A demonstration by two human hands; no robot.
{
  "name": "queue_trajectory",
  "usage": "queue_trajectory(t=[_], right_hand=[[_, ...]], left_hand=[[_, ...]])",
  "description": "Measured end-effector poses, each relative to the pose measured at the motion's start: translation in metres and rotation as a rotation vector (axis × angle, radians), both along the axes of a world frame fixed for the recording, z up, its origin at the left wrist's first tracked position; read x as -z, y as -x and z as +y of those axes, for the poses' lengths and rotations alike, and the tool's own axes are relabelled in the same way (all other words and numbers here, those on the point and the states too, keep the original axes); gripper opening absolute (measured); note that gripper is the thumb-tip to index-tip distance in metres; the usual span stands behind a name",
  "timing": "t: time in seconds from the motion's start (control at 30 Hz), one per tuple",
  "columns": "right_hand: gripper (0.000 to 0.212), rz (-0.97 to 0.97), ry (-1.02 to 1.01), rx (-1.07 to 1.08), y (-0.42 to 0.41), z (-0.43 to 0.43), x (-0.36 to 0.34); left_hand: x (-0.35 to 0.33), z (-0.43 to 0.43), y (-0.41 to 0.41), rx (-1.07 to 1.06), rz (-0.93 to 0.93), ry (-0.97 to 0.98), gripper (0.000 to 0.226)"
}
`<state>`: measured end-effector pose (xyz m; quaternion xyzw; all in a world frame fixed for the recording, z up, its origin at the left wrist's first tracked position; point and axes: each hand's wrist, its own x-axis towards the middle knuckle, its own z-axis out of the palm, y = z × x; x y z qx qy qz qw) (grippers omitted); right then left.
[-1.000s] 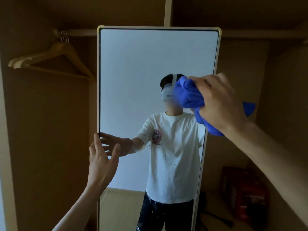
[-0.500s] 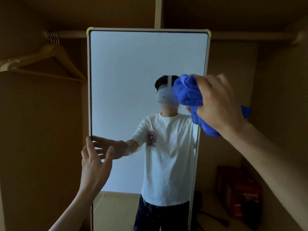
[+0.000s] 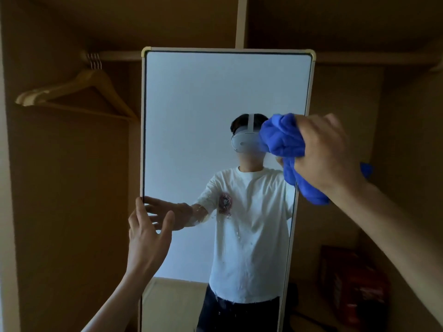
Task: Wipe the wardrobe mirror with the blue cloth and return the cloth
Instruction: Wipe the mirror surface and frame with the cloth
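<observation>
The tall mirror [image 3: 191, 104] with a pale frame stands inside the wooden wardrobe, filling the middle of the view. My right hand [image 3: 328, 154] grips the bunched blue cloth [image 3: 282, 137] and holds it against the glass near the mirror's right edge, at mid height. My left hand [image 3: 148, 233] is raised with fingers spread and straight, its fingertips at the mirror's left frame edge. Small water drops speckle the glass in the lower middle. The glass reflects a person in a white T-shirt.
Wooden hangers [image 3: 79, 92] hang from the rail [image 3: 115, 55] at the upper left. A red box [image 3: 354, 286] sits low on the wardrobe floor at the right. Brown wardrobe walls close in on both sides.
The view has shifted, so the mirror sits slightly differently in frame. My right hand with the cloth stays near the right edge of the glass; my left hand stays at the left frame.
</observation>
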<state>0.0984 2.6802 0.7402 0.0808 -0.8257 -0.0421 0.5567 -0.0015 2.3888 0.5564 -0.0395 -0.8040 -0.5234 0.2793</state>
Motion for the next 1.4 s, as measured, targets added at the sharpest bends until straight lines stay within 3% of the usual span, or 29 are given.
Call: queue_trajectory(t=[0.2,0.3,0.47,0.63,0.7,0.8,0.93,1.13,1.23,1.4], right_hand=[[0.074,-0.087,-0.042,-0.042,-0.002,-0.029,0.083],[0.074,-0.108,-0.089,-0.057,0.002,-0.031,0.109],[0.037,0.161,0.258,-0.037,0.009,-0.024,0.066],[0.05,0.393,0.331,0.028,0.02,-0.034,0.053],[0.036,0.385,0.482,0.029,0.028,-0.044,0.052],[0.042,0.322,0.661,0.13,0.037,-0.062,0.053],[0.023,0.361,0.52,0.056,0.047,-0.098,0.057],[0.041,0.323,0.456,0.035,0.08,-0.183,0.075],[0.054,0.213,0.37,-0.008,0.098,-0.228,0.084],[0.052,0.091,0.251,-0.102,0.106,-0.256,0.089]], left_hand=[[-0.001,-0.007,0.003,0.01,0.016,-0.013,0.083],[-0.011,-0.015,0.01,0.039,0.022,-0.024,0.08],[-0.036,-0.02,0.024,0.148,0.133,-0.049,0.087],[-0.047,-0.024,0.032,0.21,0.178,-0.086,0.095],[-0.044,-0.026,0.034,0.216,0.192,-0.081,0.093],[-0.038,-0.028,0.037,0.199,0.215,-0.073,0.083],[-0.036,-0.032,0.041,0.21,0.218,-0.092,0.078],[-0.037,-0.042,0.04,0.291,0.177,-0.155,0.063],[-0.041,-0.045,0.038,0.344,0.175,-0.22,0.064],[-0.047,-0.046,0.035,0.369,0.223,-0.28,0.039]])
